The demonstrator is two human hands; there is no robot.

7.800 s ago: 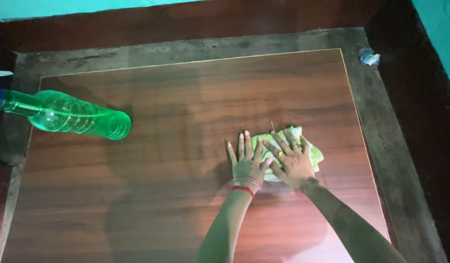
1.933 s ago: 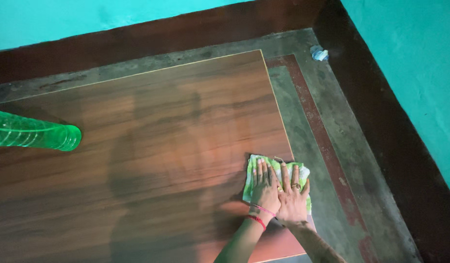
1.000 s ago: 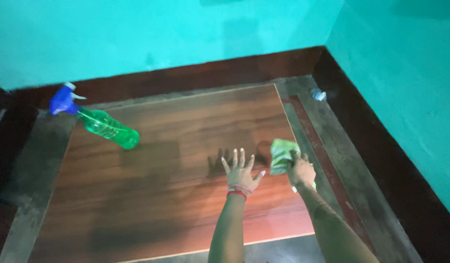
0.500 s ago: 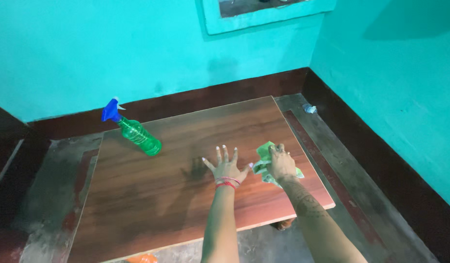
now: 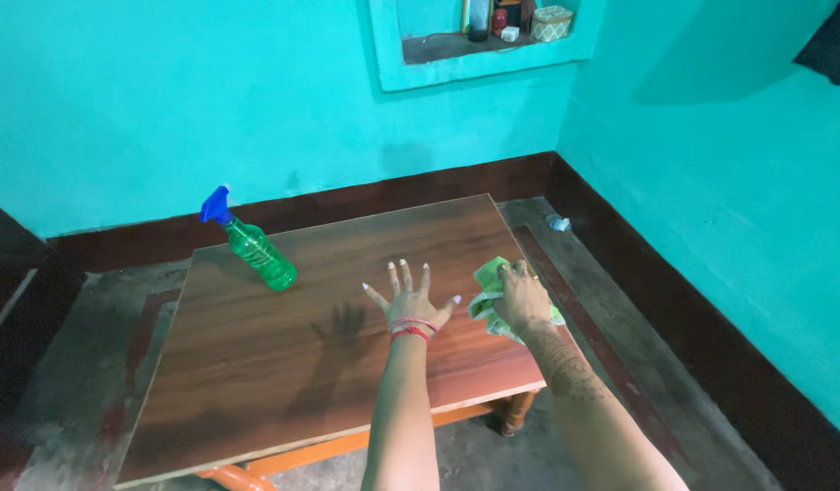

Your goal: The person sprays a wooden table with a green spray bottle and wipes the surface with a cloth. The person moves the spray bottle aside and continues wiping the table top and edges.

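My right hand [image 5: 522,296] grips a crumpled green and white cloth [image 5: 489,289] just above the right edge of a low brown wooden table [image 5: 283,355]. My left hand [image 5: 407,298] hovers over the table's right half, fingers spread, holding nothing; a red bangle circles its wrist. A green spray bottle [image 5: 254,247] with a blue trigger head lies on its side at the table's far left.
Turquoise walls meet in a corner at the back right, with a dark red skirting. A wall niche [image 5: 479,36] above holds small containers. A small crumpled scrap [image 5: 557,223] lies on the grey floor by the right wall. Orange table legs [image 5: 515,411] show below the front edge.
Both hands pressed the cloth flat on the table earlier. My right hand has lifted it bunched, my left hand has come off with fingers spread, and the view has risen and pulled back.
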